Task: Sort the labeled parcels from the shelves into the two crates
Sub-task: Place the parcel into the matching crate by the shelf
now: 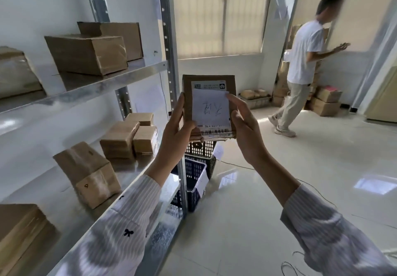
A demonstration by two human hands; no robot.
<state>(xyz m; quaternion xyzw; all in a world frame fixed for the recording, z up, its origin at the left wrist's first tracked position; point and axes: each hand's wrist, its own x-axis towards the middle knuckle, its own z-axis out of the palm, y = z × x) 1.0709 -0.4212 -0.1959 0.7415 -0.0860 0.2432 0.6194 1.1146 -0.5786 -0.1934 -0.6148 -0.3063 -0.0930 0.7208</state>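
I hold a flat cardboard parcel [209, 86] upright in front of me, with a white handwritten paper label [211, 109] on its face. My left hand [178, 125] grips its left edge and my right hand [245, 127] grips its right edge, a finger on the label's top corner. Below the parcel, on the floor beside the shelf post, stand a black crate [202, 149] and a dark blue crate [193, 181], each with a white paper tag. More brown parcels [120, 138] lie on the metal shelves [90, 86] to my left.
A person in a white shirt [305, 56] walks at the right near stacked cardboard boxes [326, 101] by the far wall. Thin cables [318, 192] trail over the glossy tiled floor. The shelf's upright post [171, 61] stands just left of the parcel.
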